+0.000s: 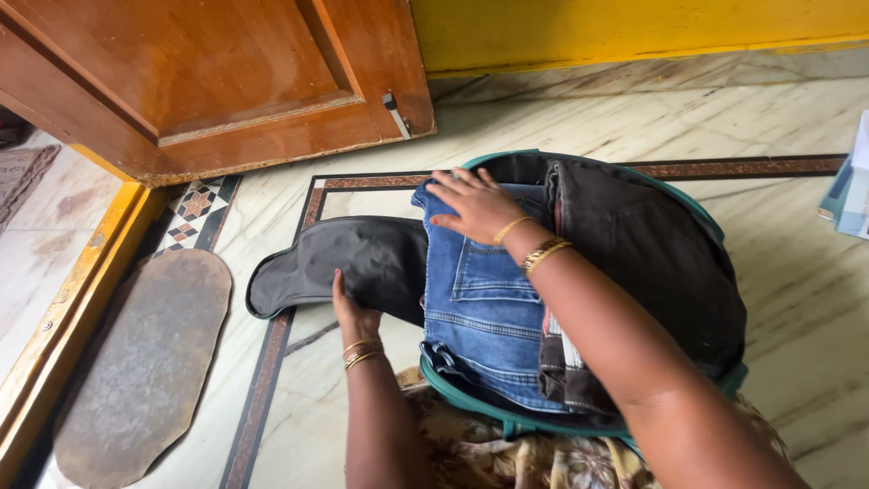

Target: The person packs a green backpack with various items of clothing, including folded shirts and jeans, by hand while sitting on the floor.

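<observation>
A black bag with teal trim (706, 272) lies open on the marble floor. Folded blue jeans (484, 308) lie inside it, beside dark folded clothes (634, 244). My right hand (475, 206) rests flat on the upper part of the jeans, fingers spread, gold bangles on the wrist. My left hand (353, 312) grips the lower edge of the bag's black flap (353, 258), which hangs open to the left. Bangles are on this wrist too.
A wooden door (208, 81) stands open at the upper left, over a yellow threshold (81, 272). A worn oval mat (145, 362) lies on the floor at the left. A yellow wall base (634, 32) runs along the top. A light blue object (851, 195) sits at the right edge.
</observation>
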